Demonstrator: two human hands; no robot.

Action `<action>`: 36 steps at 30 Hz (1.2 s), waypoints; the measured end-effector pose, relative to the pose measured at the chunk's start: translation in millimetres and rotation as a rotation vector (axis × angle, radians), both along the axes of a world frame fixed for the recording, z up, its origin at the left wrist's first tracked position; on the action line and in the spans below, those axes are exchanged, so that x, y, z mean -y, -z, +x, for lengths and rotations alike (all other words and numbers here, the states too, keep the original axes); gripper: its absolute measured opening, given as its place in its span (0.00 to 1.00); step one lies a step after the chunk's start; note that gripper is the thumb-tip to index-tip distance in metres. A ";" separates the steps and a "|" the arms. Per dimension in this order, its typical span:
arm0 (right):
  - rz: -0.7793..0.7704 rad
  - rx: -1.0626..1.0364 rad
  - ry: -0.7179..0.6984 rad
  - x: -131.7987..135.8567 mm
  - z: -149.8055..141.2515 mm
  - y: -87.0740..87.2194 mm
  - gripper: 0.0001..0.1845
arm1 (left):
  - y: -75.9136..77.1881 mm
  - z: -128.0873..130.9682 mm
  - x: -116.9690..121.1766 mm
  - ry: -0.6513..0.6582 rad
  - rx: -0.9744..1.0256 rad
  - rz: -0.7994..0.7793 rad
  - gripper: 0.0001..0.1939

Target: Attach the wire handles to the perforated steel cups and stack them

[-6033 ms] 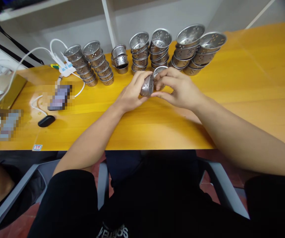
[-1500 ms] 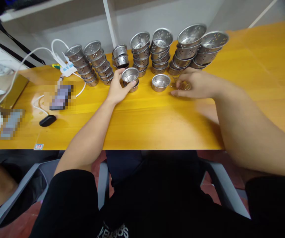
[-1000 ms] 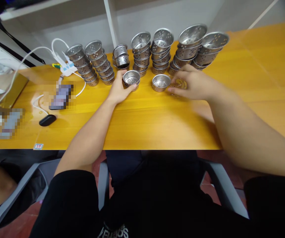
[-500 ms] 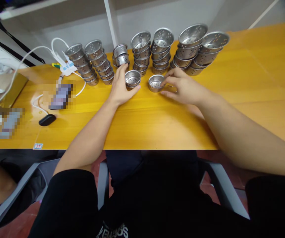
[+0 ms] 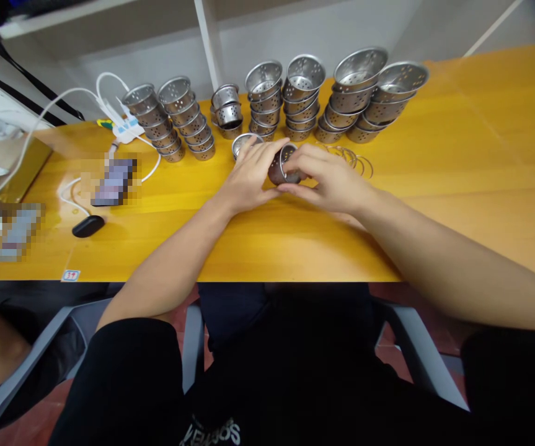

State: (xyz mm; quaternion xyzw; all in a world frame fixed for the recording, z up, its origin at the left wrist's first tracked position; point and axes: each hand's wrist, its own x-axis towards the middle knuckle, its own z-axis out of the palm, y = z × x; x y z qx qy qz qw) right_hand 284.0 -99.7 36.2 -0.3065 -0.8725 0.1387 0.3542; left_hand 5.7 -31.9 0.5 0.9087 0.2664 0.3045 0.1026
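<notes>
A small perforated metal cup [image 5: 276, 170] is tilted up between my two hands, its mouth turned to the right. My left hand [image 5: 251, 175] grips it from the left, fingers over the far side and thumb low at the front. From the right, my right hand [image 5: 330, 175] holds its rim, with thumb below and fingertips at the mouth; these partly hide the cup. Another perforated cup [image 5: 242, 144] stands just beyond my left hand, partly covered by its fingers. Several thin wire rings [image 5: 362, 165] lie on the table past my right hand.
Leaning stacks of perforated cups line the back: small stacks [image 5: 186, 114] at left, a short stack [image 5: 227, 111], taller ones [image 5: 265, 99], and wide-mouthed ones [image 5: 355, 83] at right. A phone [image 5: 116, 179], black oval device [image 5: 88, 226] and power strip [image 5: 128, 127] lie left.
My left hand has moved right, from the standing cup to the other one. That cup is now tilted up between both hands. The wire rings now show more clearly.
</notes>
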 end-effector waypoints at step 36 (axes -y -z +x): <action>-0.096 -0.037 0.117 -5.9 17.7 -10.2 0.41 | -7.9 -4.4 0.7 -0.070 -0.033 0.006 0.50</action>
